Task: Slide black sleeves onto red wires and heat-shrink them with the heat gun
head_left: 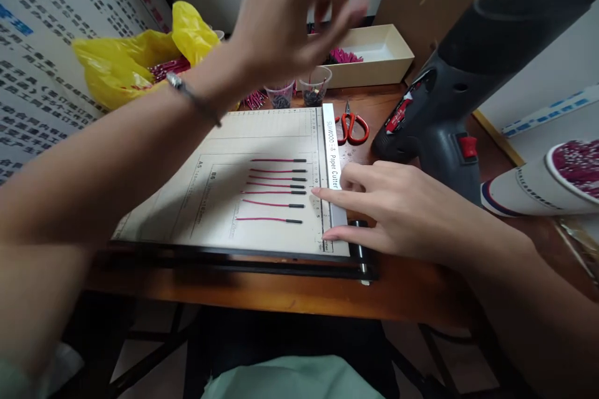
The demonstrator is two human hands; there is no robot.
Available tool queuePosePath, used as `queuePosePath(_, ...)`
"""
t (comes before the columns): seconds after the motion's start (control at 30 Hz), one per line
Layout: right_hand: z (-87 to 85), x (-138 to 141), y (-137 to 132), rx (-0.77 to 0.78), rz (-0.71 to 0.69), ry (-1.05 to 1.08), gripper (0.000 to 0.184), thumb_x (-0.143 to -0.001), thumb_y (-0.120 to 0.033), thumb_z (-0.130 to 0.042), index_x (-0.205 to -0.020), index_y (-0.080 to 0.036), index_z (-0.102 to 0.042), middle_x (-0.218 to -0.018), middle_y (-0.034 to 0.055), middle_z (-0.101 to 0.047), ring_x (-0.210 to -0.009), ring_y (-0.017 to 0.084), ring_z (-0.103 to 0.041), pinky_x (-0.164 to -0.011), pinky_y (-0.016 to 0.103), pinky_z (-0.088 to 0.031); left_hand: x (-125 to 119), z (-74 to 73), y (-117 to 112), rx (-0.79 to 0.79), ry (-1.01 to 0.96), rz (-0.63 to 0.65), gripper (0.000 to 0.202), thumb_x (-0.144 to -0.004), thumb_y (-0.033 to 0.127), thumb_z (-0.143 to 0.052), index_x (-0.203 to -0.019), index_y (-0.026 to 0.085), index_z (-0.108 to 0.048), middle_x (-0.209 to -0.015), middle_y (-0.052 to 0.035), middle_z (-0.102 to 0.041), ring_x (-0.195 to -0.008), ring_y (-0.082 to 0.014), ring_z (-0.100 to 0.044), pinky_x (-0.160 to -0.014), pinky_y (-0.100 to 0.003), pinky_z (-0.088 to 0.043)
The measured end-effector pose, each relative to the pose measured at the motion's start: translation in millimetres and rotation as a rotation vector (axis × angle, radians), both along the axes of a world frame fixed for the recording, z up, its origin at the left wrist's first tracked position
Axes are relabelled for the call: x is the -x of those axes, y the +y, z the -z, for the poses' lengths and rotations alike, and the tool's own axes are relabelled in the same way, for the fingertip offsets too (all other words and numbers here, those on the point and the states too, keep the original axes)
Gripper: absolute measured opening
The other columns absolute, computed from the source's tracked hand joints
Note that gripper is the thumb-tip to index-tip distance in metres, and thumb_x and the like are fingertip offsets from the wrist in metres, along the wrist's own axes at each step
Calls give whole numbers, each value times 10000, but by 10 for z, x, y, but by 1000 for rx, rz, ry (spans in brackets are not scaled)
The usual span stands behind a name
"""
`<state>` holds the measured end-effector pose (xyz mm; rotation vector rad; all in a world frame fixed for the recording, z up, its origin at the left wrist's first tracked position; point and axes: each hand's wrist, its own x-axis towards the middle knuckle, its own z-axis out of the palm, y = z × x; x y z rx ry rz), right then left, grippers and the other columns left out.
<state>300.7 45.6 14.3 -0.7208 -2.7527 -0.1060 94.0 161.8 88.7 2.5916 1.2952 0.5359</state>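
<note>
Several short dark-red wires (269, 186), each with a black sleeve at its right end, lie in a spaced column on the cream board of a paper cutter (262, 137). My right hand (388, 209) rests over the white ruler strip (330, 149) at the board's right edge. Its index finger and thumb are spread, and the index tip is close to one black sleeve. Raised above the back of the board is my left hand (294, 19), slightly blurred. Its thumb stretches away from the bent fingers, with nothing visible between them. Below it stand two clear plastic cups (315, 84) containing small dark pieces.
A yellow plastic bag (112, 68) with red wires sits back left. Behind the cups is a cream box (379, 68) holding more wires. Red-handled snips (350, 128), a dark heat gun (440, 106) and a paper cup (519, 193) full of wires stand right.
</note>
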Motion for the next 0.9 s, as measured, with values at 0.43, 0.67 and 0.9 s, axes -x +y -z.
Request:
queuePosePath(0.43, -12, 23, -66, 178, 35, 9, 333, -1032, -417, -549, -1186, -151, -677, -901, 6, -757, -629, 138, -618, -592, 318, -356, 560, 621, -767, 76, -83, 211, 172, -911, 279, -637, -817, 248, -778, -705, -7, -636, -738, -175, -488, -756, -351, -363)
queuePosePath(0.67, 6, 19, -61, 181, 31, 19, 352, -1070, -420, -445, -1158, -166, -672, -770, -23, -694, -563, 106, -515, -556, 292, -257, 695, 778, -816, 65, -157, 265, 140, -959, 279, -660, -864, 262, -761, -740, 29, -624, -768, -158, -456, -762, -343, -295)
queuePosePath(0.9, 8, 25, -70, 189, 31, 34, 342, -1073, -410, -449, -1126, -167, -685, -804, -30, -716, -568, 105, -515, -553, 296, -277, 689, 798, -802, 54, -129, 294, 142, -969, 308, -664, -876, 269, -764, -726, 37, -606, -760, -159, -441, -752, -344, -271)
